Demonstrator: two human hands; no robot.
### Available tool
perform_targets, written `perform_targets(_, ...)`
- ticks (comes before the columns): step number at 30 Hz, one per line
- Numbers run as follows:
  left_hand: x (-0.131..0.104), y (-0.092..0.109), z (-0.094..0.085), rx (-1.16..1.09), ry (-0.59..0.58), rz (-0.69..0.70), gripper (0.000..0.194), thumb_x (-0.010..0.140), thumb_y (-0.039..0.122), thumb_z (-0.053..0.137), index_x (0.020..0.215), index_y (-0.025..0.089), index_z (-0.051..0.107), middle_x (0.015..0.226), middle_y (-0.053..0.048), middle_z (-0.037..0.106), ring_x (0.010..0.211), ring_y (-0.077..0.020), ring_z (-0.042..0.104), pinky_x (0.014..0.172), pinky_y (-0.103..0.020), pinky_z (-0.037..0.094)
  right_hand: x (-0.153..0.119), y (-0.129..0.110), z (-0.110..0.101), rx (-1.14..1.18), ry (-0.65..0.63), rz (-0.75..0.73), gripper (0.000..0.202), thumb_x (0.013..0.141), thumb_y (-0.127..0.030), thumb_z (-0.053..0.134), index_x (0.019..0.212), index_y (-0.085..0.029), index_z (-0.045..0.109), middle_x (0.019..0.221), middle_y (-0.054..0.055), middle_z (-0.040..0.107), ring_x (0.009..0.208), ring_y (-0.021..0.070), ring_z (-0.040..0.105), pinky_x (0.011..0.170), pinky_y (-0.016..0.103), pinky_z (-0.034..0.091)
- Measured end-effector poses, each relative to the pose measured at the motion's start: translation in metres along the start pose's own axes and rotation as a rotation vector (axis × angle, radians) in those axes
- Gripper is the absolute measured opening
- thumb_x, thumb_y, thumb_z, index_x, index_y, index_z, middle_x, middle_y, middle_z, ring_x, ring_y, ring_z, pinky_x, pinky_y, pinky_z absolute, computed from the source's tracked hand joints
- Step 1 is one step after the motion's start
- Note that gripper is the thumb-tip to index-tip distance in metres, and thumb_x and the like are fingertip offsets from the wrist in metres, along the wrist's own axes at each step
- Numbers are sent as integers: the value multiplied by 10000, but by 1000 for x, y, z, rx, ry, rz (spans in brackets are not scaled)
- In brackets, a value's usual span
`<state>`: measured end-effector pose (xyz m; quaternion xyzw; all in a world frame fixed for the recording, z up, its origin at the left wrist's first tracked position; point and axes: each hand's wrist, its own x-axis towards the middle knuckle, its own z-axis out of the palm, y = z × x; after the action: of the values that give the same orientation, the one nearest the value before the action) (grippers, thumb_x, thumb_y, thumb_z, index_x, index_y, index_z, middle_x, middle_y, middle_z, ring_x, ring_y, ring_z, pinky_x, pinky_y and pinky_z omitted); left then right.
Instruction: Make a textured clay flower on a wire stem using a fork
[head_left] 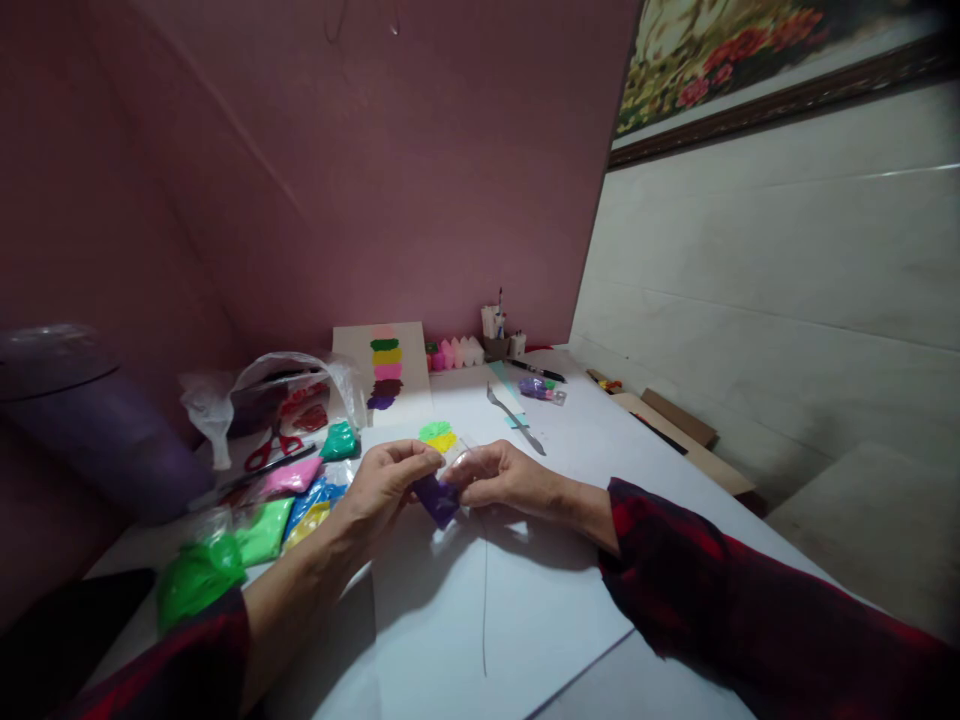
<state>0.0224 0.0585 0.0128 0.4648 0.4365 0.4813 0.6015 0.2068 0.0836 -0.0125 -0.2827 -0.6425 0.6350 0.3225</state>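
A small purple packet (437, 503) is held between both hands over a white sheet (480, 610). My left hand (394, 478) pinches its left upper edge. My right hand (499, 474) grips its clear plastic on the right side, fingers curled. Just behind the hands, green (434, 431) and yellow (441, 442) patches show on the sheet. A thin dark line (484, 600) runs down the sheet below my right hand. The fingertips of both hands are close together, and they partly cover the packet.
Colored packets, including a green one (201, 575) and a pink one (292, 476), lie left beside red scissors (274, 448). A board with color swatches (412, 385), paint pots (457, 353) and a brush holder (496, 346) stand behind. A grey tool (516, 421) and another purple packet (538, 388) lie right.
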Motion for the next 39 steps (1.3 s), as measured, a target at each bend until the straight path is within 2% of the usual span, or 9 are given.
perform_targets(4,1,1,0,-35,12,14,324,523,339,863,606,112,647,533,8,563,479,-57,458,461,-175,324,0,0,0,-40,70,-73,252,652,-153,732,897,-168,786,792,39,716,682,139,598,682,299,465)
perform_targets(9,3,2,-2,-80,1,0,363,525,363,883,653,120,646,599,-19,614,541,-117,558,530,-230,452,-1,0,1,-29,127,-73,332,695,-235,774,1021,-167,773,811,45,708,589,97,520,563,255,400)
perform_targets(13,2,-1,-3,-118,5,-6,375,535,362,891,681,124,641,583,-2,602,507,-103,547,504,-216,448,-2,1,3,95,104,-51,381,698,-275,816,1064,-189,758,895,60,717,619,99,558,590,257,430)
perform_targets(17,2,-4,-1,-143,10,-12,366,541,343,897,687,118,648,594,-8,614,506,-90,545,500,-199,441,-3,2,10,181,93,-11,412,639,-290,872,1026,-197,765,906,55,727,666,114,604,644,274,468)
perform_targets(22,-1,-7,5,-182,-10,-18,350,560,333,893,675,120,640,600,-9,606,514,-98,548,501,-209,447,-2,3,19,270,186,6,370,562,-289,909,885,-151,791,826,64,746,709,154,660,749,335,518)
perform_targets(25,-2,-8,6,-205,-28,11,338,613,359,869,710,120,651,644,-12,608,564,-102,556,543,-213,466,-2,2,19,285,202,-56,349,584,-265,894,903,-164,797,864,74,761,773,177,679,830,376,522)
perform_targets(30,0,-12,0,-208,-15,73,322,711,395,806,824,118,685,781,-50,657,673,-125,595,642,-237,501,-2,-2,14,247,215,-153,362,656,-273,854,1003,-199,782,1058,100,747,955,220,673,958,435,479)
perform_targets(33,2,-16,-4,-176,6,79,320,661,367,844,725,108,667,704,-40,642,608,-115,579,596,-226,481,-2,-3,11,191,237,-156,345,658,-290,853,985,-201,786,1018,93,754,924,217,674,945,446,484)
perform_targets(39,3,-18,-4,-131,34,68,363,618,402,867,703,102,680,619,-26,626,529,-95,545,526,-198,429,0,4,9,135,161,-103,358,653,-305,852,987,-195,784,882,68,761,782,182,686,836,414,527)
